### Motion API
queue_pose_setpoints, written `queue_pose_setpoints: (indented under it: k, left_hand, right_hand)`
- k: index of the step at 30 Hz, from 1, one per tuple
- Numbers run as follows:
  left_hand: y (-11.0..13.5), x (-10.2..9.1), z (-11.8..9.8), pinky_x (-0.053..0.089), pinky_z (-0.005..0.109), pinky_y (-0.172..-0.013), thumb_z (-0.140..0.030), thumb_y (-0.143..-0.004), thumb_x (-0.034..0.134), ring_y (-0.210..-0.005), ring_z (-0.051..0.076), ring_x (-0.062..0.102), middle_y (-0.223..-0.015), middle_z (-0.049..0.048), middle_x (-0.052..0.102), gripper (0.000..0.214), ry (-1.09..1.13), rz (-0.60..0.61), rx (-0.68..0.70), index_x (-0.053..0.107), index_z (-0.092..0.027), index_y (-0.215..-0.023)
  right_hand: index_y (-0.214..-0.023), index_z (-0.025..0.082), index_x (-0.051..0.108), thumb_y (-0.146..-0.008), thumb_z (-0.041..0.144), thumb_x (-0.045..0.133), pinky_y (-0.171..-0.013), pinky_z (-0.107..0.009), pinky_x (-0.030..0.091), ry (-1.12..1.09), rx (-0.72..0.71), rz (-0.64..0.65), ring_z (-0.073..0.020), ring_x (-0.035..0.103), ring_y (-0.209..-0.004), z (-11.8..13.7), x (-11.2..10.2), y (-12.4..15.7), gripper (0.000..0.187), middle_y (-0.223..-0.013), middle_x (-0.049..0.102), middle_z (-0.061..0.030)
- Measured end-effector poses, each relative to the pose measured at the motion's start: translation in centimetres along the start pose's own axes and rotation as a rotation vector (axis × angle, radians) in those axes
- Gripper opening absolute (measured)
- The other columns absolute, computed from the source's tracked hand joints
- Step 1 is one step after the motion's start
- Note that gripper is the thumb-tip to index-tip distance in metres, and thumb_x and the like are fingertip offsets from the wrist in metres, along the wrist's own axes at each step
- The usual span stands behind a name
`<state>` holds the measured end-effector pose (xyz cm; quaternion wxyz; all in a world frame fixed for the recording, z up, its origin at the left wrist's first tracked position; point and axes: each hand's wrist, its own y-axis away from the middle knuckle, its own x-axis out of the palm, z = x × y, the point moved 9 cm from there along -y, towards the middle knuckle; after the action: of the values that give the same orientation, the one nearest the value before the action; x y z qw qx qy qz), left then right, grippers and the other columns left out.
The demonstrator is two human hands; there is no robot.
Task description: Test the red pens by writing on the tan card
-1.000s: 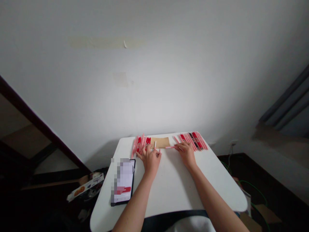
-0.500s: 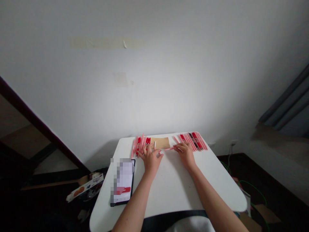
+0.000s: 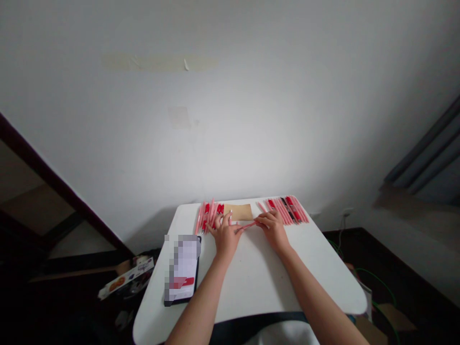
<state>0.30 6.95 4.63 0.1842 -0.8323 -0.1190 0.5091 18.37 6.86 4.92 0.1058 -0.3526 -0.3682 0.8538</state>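
A slim pink pen (image 3: pixel 247 225) spans the gap between my two hands, slightly tilted above the white table. My left hand (image 3: pixel 226 239) pinches its left end between thumb and forefinger, the other fingers spread. My right hand (image 3: pixel 275 230) grips the right end with bent fingers. A small pink and white piece (image 3: pixel 230 216) shows by my left fingers; I cannot tell whether they touch it. Beside the left hand lies a group of pink and red pens (image 3: pixel 208 213), partly covered by the fingers. Another row of pink, red and black pens (image 3: pixel 293 211) lies beyond the right hand.
A tan piece of card or paper (image 3: pixel 241 211) lies between the pen groups at the back of the white table (image 3: pixel 258 287). On the left rests a phone (image 3: pixel 185 270) with its screen lit. The wall (image 3: pixel 230 120) rises behind the table.
The pen in my right hand has come left, and its left end now meets my left thumb and forefinger. Both hands have otherwise shifted only slightly.
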Motion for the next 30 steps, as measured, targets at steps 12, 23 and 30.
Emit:
queue_pose_setpoints:
  k: [12,23,30]
  left_hand:
    - [0.0,0.0,-0.2,0.007,0.073,-0.108,-0.032,-0.071,0.073,-0.130,0.031,0.036,-0.135,-0.0008,0.055,0.009,-0.009,0.008,-0.012,0.075,-0.035,-0.079]
    - [0.1,0.1,0.0,0.009,0.073,-0.107,-0.032,-0.072,0.073,-0.128,0.030,0.038,-0.131,-0.0004,0.058,0.005,-0.010,-0.031,0.020,0.074,-0.034,-0.076]
    - [-0.1,-0.3,-0.4,0.005,0.071,-0.110,-0.029,-0.071,0.073,-0.128,0.028,0.040,-0.128,0.0002,0.059,0.003,-0.031,-0.067,0.016,0.071,-0.029,-0.074]
  right_hand:
    - [-0.092,0.028,0.075,-0.088,0.028,0.058,-0.083,-0.041,0.044,-0.014,0.027,0.022,-0.0238,0.049,-0.091,0.1,-0.1,-0.1,0.018,-0.090,0.070,-0.0060]
    - [-0.091,0.026,0.076,-0.090,0.035,0.055,-0.085,-0.042,0.044,-0.036,0.068,-0.010,-0.0249,0.050,-0.093,-1.1,-0.2,0.0,0.023,-0.090,0.071,-0.0076]
    - [-0.092,0.024,0.076,-0.089,0.035,0.055,-0.085,-0.044,0.044,0.008,0.109,-0.056,-0.0261,0.050,-0.095,-2.4,-0.6,0.2,0.023,-0.090,0.070,-0.0091]
